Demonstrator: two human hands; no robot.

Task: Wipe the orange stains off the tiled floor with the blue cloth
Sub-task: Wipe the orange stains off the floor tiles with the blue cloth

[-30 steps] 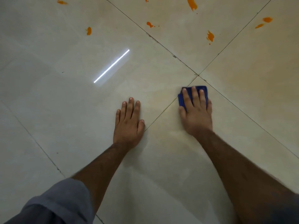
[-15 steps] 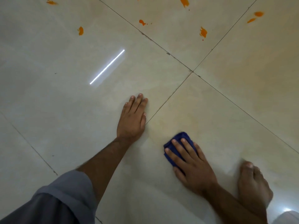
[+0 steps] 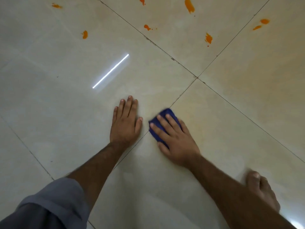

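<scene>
Right hand (image 3: 176,139) is the working grip here: fingers straight, pressing the blue cloth (image 3: 162,120) flat on the tiled floor (image 3: 231,129), right by the grout line. Left hand (image 3: 126,122) is just beside it, palm flat, holding nothing, only propping. The orange stains (image 3: 208,38) all sit well away toward 12 o'clock, past the grout crossing, spread from 11 to 1. So I'd guess the cloth has to travel forward; bare tile between, nothing blocking. Bare foot (image 3: 262,190) at 5 o'clock.
</scene>
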